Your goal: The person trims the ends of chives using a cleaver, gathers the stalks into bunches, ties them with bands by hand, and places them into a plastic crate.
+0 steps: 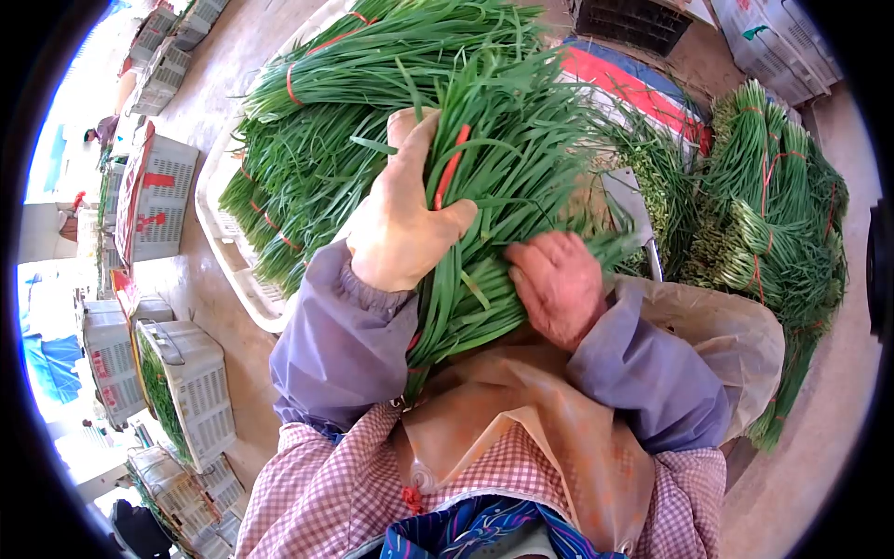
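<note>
Green leafy bunch, centre of frame, clasped by the left hand.
The right hand curled against its lower right, contents indiscernible; a slack left grip could have let leaves splay.

Lavender sleeves with gathered cuffs, tan apron, pink-and-white checked garment.

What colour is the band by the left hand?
The band is red; the head view shows it best.

Plastic crates and tied greens mark a produce-packing area.
</note>
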The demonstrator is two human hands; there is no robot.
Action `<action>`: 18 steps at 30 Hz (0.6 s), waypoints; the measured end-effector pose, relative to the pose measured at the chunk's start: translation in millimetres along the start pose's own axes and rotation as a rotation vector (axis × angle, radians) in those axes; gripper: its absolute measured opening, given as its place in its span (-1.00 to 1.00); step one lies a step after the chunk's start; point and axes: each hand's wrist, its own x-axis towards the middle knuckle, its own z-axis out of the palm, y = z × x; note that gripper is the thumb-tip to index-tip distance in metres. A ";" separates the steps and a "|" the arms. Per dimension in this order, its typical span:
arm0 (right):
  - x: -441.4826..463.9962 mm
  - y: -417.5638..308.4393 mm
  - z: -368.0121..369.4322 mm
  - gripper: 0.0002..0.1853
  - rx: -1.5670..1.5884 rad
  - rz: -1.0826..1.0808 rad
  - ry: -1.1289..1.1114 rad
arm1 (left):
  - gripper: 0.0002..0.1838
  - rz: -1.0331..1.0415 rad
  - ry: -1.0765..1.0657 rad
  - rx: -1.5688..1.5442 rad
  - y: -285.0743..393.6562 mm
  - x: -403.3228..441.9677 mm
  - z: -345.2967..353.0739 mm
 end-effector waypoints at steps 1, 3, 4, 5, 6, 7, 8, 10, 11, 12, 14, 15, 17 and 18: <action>-7.8 -3.3 0.9 -0.76 0.025 0.029 0.002 | -0.04 -0.026 0.000 -0.045 -4.1 0.8 0.1; -21.0 -10.1 0.1 -0.76 0.063 0.097 -0.010 | -0.05 -0.055 -0.007 -0.130 -12.3 2.7 2.1; -23.9 -11.1 0.7 -0.79 0.069 0.119 0.004 | -0.05 -0.060 -0.013 -0.168 -16.0 3.3 3.1; -26.3 -11.3 2.1 -0.81 0.078 0.139 0.017 | -0.06 -0.032 -0.005 -0.171 -17.7 2.8 4.0; -28.3 -11.4 3.4 -0.83 0.091 0.158 0.026 | -0.06 -0.025 -0.006 -0.154 -18.0 2.4 3.2; -26.8 -8.6 1.4 -0.81 0.107 0.162 0.031 | -0.07 -0.018 -0.007 -0.137 -18.3 1.8 2.4; -23.4 -8.1 1.1 -0.80 0.173 0.172 0.113 | -0.08 -0.010 -0.008 -0.120 -18.7 1.1 1.6; -12.7 -9.1 -1.6 -0.77 0.301 0.190 0.281 | -0.10 -0.037 -0.009 -0.158 -14.9 1.5 1.4; -3.8 -11.8 -9.3 -0.74 0.286 0.164 0.306 | -0.12 -0.025 0.008 -0.155 -15.5 1.2 3.1; 2.0 -10.1 -13.9 -0.75 0.317 0.158 0.287 | -0.15 -0.014 0.025 -0.152 -16.1 0.9 4.8; 11.2 -5.6 -20.1 -0.77 0.383 0.149 0.248 | -0.15 -0.030 0.023 -0.130 -11.2 -0.9 3.9; 14.8 -4.1 -23.6 -0.82 0.463 0.233 0.129 | -0.15 -0.031 0.025 -0.126 -10.1 -1.9 3.9; 15.1 -0.1 -9.3 -0.85 0.613 0.328 0.154 | -0.14 -0.021 0.034 -0.144 -9.6 -3.1 4.5; 15.3 1.0 -3.0 -0.86 0.688 0.377 0.165 | -0.13 -0.025 0.035 -0.152 -9.0 -3.8 4.5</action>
